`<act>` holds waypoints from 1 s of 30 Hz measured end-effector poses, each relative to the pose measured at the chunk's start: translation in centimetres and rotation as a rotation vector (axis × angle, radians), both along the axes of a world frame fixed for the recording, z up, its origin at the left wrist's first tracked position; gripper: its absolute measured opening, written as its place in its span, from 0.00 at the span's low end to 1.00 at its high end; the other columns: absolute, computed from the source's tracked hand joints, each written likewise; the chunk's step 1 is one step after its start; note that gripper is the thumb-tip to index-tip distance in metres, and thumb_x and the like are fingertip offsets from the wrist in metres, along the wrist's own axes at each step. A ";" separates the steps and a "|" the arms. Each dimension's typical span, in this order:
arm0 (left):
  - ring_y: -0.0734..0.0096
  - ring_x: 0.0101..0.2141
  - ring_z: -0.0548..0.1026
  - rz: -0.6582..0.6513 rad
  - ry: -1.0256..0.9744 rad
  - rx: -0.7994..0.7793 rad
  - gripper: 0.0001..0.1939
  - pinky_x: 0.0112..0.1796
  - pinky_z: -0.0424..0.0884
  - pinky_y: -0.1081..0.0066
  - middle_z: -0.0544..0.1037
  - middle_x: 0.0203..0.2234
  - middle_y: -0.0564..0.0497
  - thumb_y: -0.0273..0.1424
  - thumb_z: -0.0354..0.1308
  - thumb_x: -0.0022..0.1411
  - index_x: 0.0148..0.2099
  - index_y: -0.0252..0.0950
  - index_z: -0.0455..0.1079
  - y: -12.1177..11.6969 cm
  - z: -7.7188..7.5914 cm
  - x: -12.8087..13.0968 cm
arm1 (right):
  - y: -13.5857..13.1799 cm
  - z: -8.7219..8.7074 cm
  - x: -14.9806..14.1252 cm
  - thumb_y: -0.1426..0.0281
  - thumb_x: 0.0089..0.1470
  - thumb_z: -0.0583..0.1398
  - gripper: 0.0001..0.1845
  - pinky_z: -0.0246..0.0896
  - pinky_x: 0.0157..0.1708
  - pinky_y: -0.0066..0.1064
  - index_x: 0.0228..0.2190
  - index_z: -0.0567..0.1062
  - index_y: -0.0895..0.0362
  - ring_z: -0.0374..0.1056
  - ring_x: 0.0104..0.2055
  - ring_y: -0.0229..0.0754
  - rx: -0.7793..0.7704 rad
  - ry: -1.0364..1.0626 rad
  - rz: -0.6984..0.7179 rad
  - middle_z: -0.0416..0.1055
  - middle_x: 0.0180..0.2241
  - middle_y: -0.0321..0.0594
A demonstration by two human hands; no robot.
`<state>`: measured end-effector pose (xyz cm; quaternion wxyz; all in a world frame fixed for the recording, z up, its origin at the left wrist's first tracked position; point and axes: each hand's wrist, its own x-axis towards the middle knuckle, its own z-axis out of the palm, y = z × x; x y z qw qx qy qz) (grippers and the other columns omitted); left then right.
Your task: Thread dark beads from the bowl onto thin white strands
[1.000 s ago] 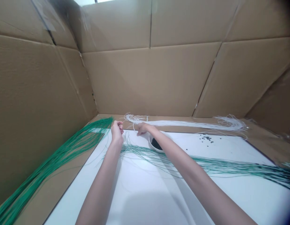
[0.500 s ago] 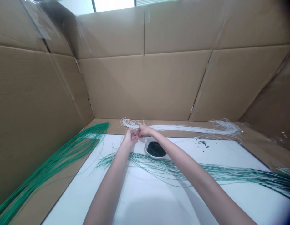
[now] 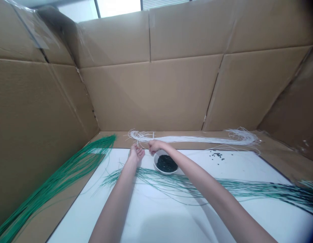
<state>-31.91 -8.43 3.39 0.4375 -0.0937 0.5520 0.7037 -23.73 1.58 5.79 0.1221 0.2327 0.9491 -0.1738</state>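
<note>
White thin cords (image 3: 191,139): one long loose bundle, lying across the upper middle of the frame, ends splayed. White bowl (image 3: 166,172) of dark beads (image 3: 166,163), just below it.

Bright green strands (image 3: 67,172) fan out over the plain tan cardboard (image 3: 151,98), their colour deep and even. Thin white strands (image 3: 191,139) form a pale band along the far edge of the smooth white tabletop (image 3: 156,219). Across that white runs a looser spread of green strands (image 3: 197,186), paler at the sparse left end and darker toward the right (almost blackish at the thickest part). A white bowl (image 3: 161,171) holds very dark green beads (image 3: 166,163), and a few dark specks (image 3: 217,155) dot the white surface. The cardboard shows only darker seams, with no printed pattern.
</note>
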 end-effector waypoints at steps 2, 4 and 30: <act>0.68 0.31 0.71 -0.015 -0.005 0.004 0.10 0.28 0.68 0.72 0.68 0.28 0.45 0.34 0.47 0.60 0.31 0.32 0.62 0.2 -0.1 0.1 | 0.1 0.4 0.4 0.76 0.39 0.61 0.11 0.59 0.28 0.21 0.31 0.78 0.62 0.70 0.32 0.39 0.020 0.073 -0.013 0.76 0.29 0.42; 0.66 0.32 0.72 -0.025 -0.003 0.006 0.11 0.29 0.68 0.71 0.69 0.29 0.44 0.34 0.46 0.60 0.30 0.32 0.62 0.3 -0.2 0.3 | 0.0 1.0 0.9 0.77 0.42 0.60 0.13 0.59 0.31 0.20 0.34 0.77 0.61 0.71 0.35 0.39 0.050 0.164 -0.022 0.76 0.33 0.43; 0.90 0.13 0.54 0.176 0.313 0.636 0.07 0.15 0.51 0.84 0.62 0.15 0.58 0.21 0.53 0.57 0.27 0.29 0.68 -5.1 9.0 1.3 | -3.1 3.4 13.4 0.76 0.49 0.54 0.14 0.59 0.37 0.26 0.35 0.78 0.55 0.70 0.41 0.44 0.349 0.328 -0.163 0.76 0.37 0.44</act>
